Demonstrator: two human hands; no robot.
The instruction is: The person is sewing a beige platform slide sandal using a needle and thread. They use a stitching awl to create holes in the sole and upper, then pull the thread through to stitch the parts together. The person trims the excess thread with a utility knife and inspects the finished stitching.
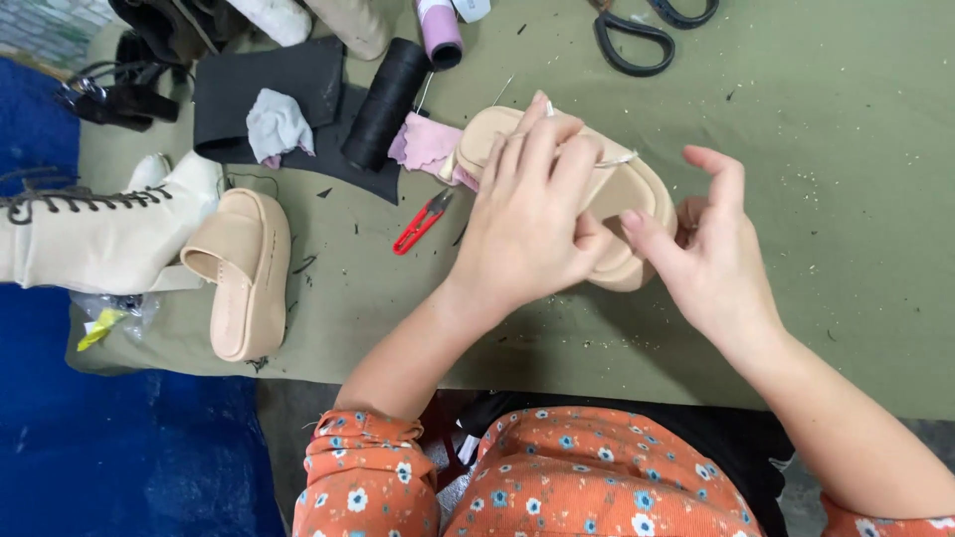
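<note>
Both hands, left hand [522, 224] and right hand [708, 254], gripping smooth beige platform sandal [637, 194], olive cloth table [846, 249]

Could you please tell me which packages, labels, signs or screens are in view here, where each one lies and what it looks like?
Clear plastic bag: crumpled, at the left edge of the green cloth, below the cream lace-up boot; a yellow scrap shows inside it.
Pale band on the pink thread spool: top centre, wrapped round the spool's near-white end; possibly a label, too small to tell.
No signs or screens are in view.
</note>
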